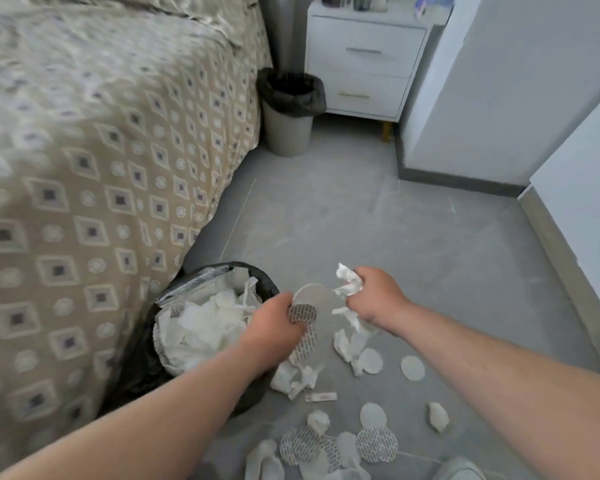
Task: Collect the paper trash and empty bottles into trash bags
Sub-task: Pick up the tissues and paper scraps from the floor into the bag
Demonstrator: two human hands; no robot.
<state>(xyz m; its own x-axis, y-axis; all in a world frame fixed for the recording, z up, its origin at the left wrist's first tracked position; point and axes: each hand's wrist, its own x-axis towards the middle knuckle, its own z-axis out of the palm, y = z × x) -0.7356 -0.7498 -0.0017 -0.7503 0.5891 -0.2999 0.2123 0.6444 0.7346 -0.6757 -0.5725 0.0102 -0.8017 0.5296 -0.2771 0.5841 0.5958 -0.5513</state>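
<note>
A black trash bag (264, 277) stands open on the floor beside the bed, holding much white crumpled paper. My left hand (274, 330) is just right of its rim, gripping round paper discs (314, 301), some printed with grey dashes. My right hand (374, 294) is closed around crumpled white tissue (347, 282), level with the discs. Below my hands, more paper trash lies on the floor: crumpled tissues (297, 377), white discs (412, 368) and patterned discs (376, 444). No bottles are in sight.
A bed with a beige diamond-pattern cover (101, 185) fills the left. A beige bin with a black liner (290, 112) stands by a white nightstand (364, 60) at the back. White walls (534, 98) close in on the right, with grey floor (395, 230) between.
</note>
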